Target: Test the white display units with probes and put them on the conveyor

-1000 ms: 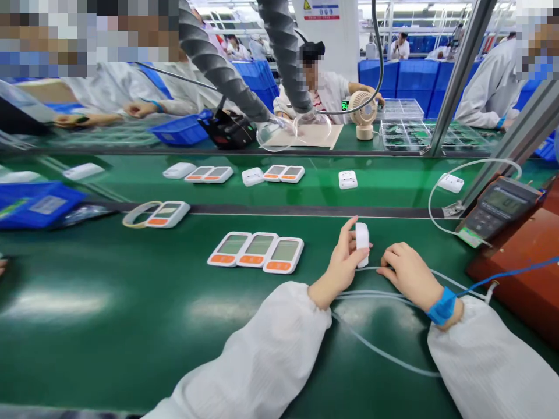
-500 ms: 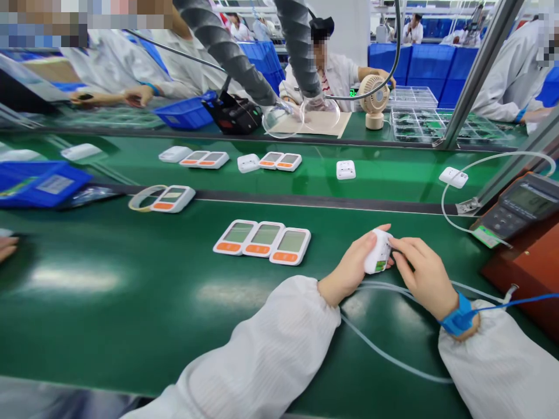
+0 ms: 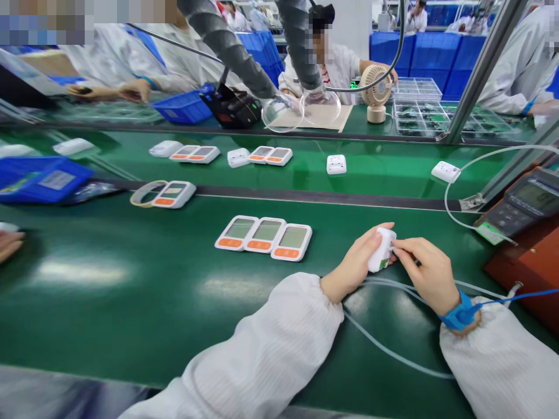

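Note:
My left hand is wrapped round a small white plastic device, its back turned partly towards me and green showing near its lower end. At the device's right edge, my right hand pinches with thumb and forefinger; what lies between the fingertips is too small to make out. A blue wrist strap circles the right wrist. To the left, three white devices with grey screens and orange panels lie face up in an overlapping row on the green table.
Clear tubing runs under my hands. At right stands a meter beside an orange-brown box. Beyond the dark rail, a green belt carries several devices. A blue bin and another person's hand are at left.
The devices on the far belt have shifted left. Between my hands the white device has turned slightly, showing less of the green; the right fingertips stay at its edge.

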{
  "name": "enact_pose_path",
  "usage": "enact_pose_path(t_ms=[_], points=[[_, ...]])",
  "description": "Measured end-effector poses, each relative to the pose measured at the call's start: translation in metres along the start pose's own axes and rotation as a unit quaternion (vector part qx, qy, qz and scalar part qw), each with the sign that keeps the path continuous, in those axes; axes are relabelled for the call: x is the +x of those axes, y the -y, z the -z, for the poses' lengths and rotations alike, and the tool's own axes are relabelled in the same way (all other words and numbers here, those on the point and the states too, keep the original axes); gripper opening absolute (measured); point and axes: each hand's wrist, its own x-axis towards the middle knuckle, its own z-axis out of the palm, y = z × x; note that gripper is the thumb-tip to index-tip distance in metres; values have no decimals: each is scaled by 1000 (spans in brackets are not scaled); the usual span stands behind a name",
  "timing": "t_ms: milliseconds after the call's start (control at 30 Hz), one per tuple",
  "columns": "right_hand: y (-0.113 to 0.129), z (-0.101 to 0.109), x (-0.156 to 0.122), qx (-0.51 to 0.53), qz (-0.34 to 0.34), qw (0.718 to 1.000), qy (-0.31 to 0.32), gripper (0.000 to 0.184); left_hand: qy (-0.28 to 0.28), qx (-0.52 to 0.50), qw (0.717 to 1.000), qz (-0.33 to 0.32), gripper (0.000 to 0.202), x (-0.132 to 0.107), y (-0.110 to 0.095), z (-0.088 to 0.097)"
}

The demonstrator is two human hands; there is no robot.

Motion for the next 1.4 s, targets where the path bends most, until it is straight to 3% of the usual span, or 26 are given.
enact_pose_path(t_ms=[200, 900, 1400], points=[[2, 0, 0, 8, -3, 1000, -2, 10, -15, 53, 998, -12, 72, -2, -4, -2], [4, 1, 0, 43, -1, 999, 29, 11, -11, 115, 993, -22, 72, -6, -6, -4], [9, -2, -5, -28, 20, 999, 10, 13, 8, 252, 967, -41, 72, -8, -3, -2]])
